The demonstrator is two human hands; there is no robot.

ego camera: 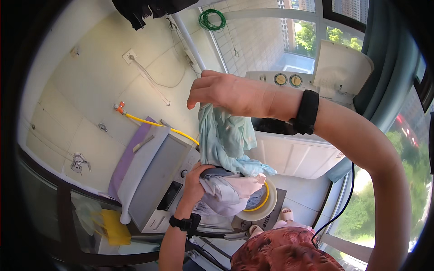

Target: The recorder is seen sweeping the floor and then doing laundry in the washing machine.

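My right hand (215, 89) is raised, its fingers closed on the top of a pale green garment (223, 135) that hangs down in folds. Lower down, my left hand (195, 186) grips a bundle of white and pale pink clothes (227, 193) with a dark grey piece (217, 172) among them. The bottom of the green garment rests against this bundle. Below the bundle, a cream basin (273, 203) stands on the floor, partly hidden; inside it a yellow rim (267, 194) surrounds blue-grey cloth (256, 200).
A top-loading washing machine (295, 152) has its lid (342, 67) raised. To the left stands a front-loading washer (159, 179) with a cloth cover (142, 169). A yellow hose (159, 127) runs from the wall tap (118, 107). A pole (188, 40) rises behind my right hand.
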